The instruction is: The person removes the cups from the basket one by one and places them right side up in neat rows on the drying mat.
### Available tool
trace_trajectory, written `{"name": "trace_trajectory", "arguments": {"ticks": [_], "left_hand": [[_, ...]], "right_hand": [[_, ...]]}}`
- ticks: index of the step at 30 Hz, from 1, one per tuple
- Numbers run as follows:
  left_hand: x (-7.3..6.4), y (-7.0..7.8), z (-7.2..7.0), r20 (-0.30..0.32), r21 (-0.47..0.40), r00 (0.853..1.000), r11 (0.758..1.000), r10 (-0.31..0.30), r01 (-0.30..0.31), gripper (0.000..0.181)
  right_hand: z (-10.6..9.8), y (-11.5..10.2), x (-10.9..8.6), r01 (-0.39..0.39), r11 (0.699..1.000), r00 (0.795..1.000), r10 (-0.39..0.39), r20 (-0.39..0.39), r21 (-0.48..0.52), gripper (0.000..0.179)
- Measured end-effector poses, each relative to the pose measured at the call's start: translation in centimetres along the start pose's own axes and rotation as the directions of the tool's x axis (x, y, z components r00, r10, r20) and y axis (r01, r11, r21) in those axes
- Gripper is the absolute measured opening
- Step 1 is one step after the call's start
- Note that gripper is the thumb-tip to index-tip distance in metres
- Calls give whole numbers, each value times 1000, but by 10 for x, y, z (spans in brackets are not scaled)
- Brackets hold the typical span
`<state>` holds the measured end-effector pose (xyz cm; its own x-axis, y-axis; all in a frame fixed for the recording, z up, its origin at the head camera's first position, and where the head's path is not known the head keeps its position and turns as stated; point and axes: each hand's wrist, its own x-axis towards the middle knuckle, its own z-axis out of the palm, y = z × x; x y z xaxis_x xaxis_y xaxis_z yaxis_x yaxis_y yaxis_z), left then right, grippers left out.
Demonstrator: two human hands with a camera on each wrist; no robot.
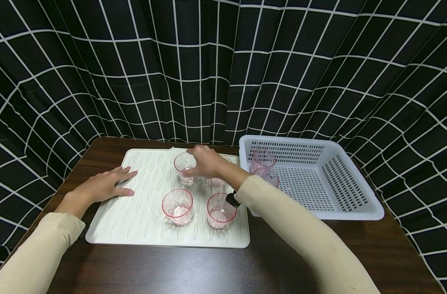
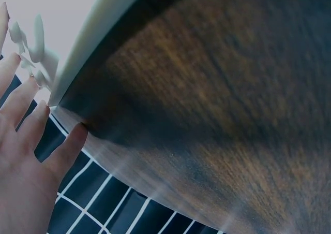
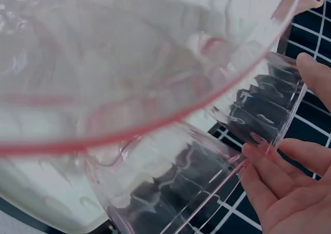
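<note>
Tray (image 1: 142,222), white with raised oval ridges, lies on the left part of a dark wood-grain table (image 1: 172,269). Four clear tumblers with red rims stand upright in its right half, in two rows.

Right hand (image 1: 207,162): fingers and thumb partly closed, gripping the far-left tumbler (image 1: 182,162) near its rim. Whether its base bears on the tray cannot be determined. The far-right tumbler (image 1: 216,182) is partly hidden by this hand and wrist. The near-left tumbler (image 1: 177,208) and near-right tumbler (image 1: 220,213) stand apart from each other, untouched by either hand.

Left hand (image 1: 102,185): open, fingers extended and spread over the tray's left edge, holding nothing.

Right of the tray sits a pale perforated basket (image 1: 319,215). Two pinkish tumblers, one far (image 1: 263,158) and one nearer (image 1: 268,177), occupy its left end; the right sleeve (image 1: 293,220) partly covers the nearer. Beyond the table hangs a black curtain (image 1: 172,61) with white grid lines.
</note>
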<state>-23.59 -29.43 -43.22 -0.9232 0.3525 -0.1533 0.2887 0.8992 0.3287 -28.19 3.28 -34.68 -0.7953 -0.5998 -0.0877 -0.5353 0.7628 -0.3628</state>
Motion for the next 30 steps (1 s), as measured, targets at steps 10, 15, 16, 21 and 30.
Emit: {"name": "trace_trajectory", "arguments": {"ticks": [10, 15, 16, 21, 30], "left_hand": [[-1, 0, -2, 0, 15, 1000, 1000, 9, -9, 86], [-1, 0, -2, 1, 18, 1000, 1000, 8, -8, 85], [-1, 0, -2, 0, 20, 1000, 1000, 8, -8, 85], [-2, -1, -2, 4, 21, 1000, 1000, 4, -4, 87], [-1, 0, -3, 4, 21, 1000, 1000, 13, -13, 88]], "right_hand": [[0, -1, 1, -1, 1000, 998, 2, 56, -27, 76], [-12, -4, -1, 15, 1000, 994, -15, 104, -1, 79], [-17, -5, -2, 25, 1000, 994, -26, 104, 13, 80], [-46, -5, -11, 83, 992, 996, -85, 14, 100, 82], [-90, 36, -56, 153, 963, 984, -129, -121, 221, 83]]}}
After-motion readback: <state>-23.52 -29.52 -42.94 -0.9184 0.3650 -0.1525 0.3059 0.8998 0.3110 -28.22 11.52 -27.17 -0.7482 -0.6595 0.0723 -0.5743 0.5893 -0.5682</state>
